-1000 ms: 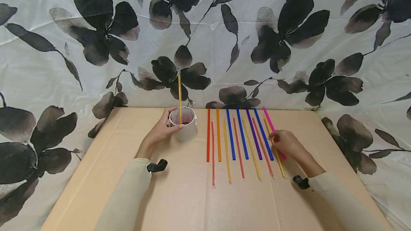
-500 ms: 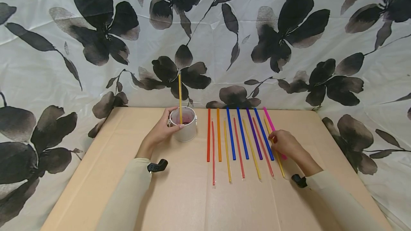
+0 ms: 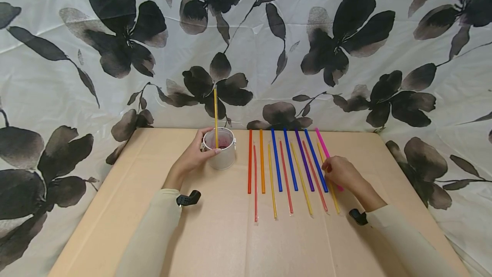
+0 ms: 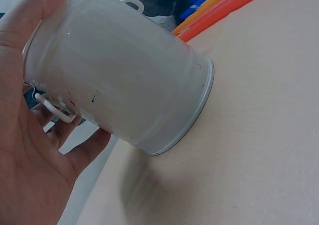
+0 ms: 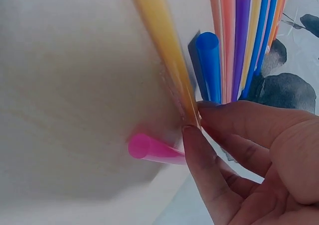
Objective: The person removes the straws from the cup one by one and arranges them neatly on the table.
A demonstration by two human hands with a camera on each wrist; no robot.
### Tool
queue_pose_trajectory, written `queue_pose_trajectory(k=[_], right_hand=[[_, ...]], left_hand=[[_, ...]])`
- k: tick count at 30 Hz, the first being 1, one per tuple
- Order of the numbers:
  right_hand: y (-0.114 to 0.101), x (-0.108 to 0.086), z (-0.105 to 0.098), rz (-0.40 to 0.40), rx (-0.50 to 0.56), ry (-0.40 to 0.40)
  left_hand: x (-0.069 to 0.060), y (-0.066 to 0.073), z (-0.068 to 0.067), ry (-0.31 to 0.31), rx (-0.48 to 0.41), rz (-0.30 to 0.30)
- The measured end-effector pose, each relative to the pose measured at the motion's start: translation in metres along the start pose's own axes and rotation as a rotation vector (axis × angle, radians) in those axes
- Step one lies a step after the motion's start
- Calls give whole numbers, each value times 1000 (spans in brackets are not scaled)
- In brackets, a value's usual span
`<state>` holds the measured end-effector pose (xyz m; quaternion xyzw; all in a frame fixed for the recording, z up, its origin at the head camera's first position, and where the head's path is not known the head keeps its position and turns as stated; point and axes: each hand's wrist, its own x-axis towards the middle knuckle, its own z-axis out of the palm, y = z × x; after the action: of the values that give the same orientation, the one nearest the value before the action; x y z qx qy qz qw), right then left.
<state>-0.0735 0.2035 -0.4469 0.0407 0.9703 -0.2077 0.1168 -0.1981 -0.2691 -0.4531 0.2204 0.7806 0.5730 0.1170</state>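
Note:
My left hand (image 3: 192, 157) grips a small white pail (image 3: 226, 160), thumb at its rim and fingers around its far side. One yellow straw (image 3: 215, 110) stands upright in the pail. In the left wrist view, the pail's wall (image 4: 124, 60) has a few paint specks. At the right end of a row of straws, my right hand (image 3: 342, 174) pinches a thin yellow straw in a clear wrapper (image 5: 172, 51) between thumb and fingertips. Under that hand runs a pink straw (image 5: 149, 148), crossing near the yellow one. A blue straw (image 5: 209, 60) lies just beside the fingertips.
Between the hands, several straws lie side by side: a red straw (image 3: 250, 161), an orange straw (image 3: 262, 161), a purple straw (image 3: 304, 161) and others, some thin and wrapped. They rest on a light wooden table (image 3: 215, 234). A floral cloth (image 3: 269, 54) hangs behind its far edge.
My right hand has shifted very slightly, and the near end of the pinched yellow straw has swung a little left. The left hand and pail stay where they were.

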Motion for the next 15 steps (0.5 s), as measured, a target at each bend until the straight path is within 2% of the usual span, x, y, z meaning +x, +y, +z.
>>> queue_pose_trajectory(k=[10, 15], right_hand=[[-4, -7, -8, -45, -28, 22], [-11, -5, -17, -52, 7, 78]], left_hand=[[-1, -1, 1, 6, 7, 2], [-1, 2, 1, -3, 4, -14]])
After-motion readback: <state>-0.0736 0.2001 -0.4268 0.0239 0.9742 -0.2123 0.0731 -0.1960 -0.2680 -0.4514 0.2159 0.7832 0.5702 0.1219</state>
